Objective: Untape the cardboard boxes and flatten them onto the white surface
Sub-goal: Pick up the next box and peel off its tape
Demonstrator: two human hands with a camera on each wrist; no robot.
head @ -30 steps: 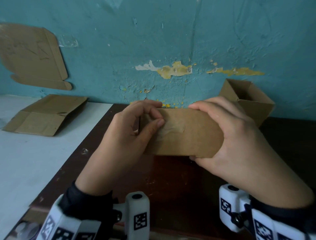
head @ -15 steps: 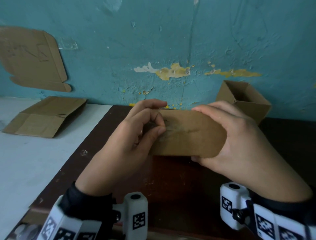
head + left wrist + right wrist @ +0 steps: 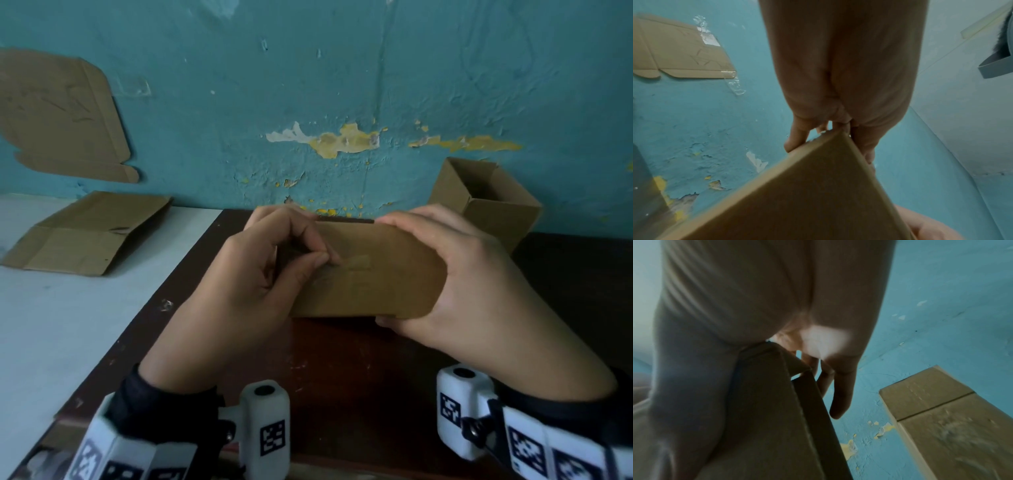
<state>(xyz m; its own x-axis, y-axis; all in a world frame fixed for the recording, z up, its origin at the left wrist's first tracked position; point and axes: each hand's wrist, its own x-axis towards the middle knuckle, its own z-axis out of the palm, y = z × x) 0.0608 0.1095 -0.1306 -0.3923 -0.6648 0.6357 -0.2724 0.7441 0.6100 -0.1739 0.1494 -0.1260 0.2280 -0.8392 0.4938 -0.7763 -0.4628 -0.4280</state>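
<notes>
Both hands hold a small closed cardboard box in the air above the dark wooden table, its broad brown face turned up toward the head camera. The right hand wraps the box's right end: its fingers curl over the far top edge while the thumb side runs under the near edge, so the box sits clamped between them. The left hand is at the box's left end, its fingers bent; the thumb and forefinger tip meet in a pinch on the box face at the left end of a strip of clear tape, which lies just beyond those fingertips along the seam. Whether the tape edge is actually lifted between them is too blurred to tell. In the left wrist view the fingers straddle the box's corner, one on each side of the edge. In the right wrist view the fingers hang past the box's far edge, slightly apart. Beyond the right hand's fingers an open cardboard box stands against the teal wall. Well to the left of the left hand, a flattened cardboard box lies on the white surface, and another flat cardboard sheet is stuck to the wall above it.
</notes>
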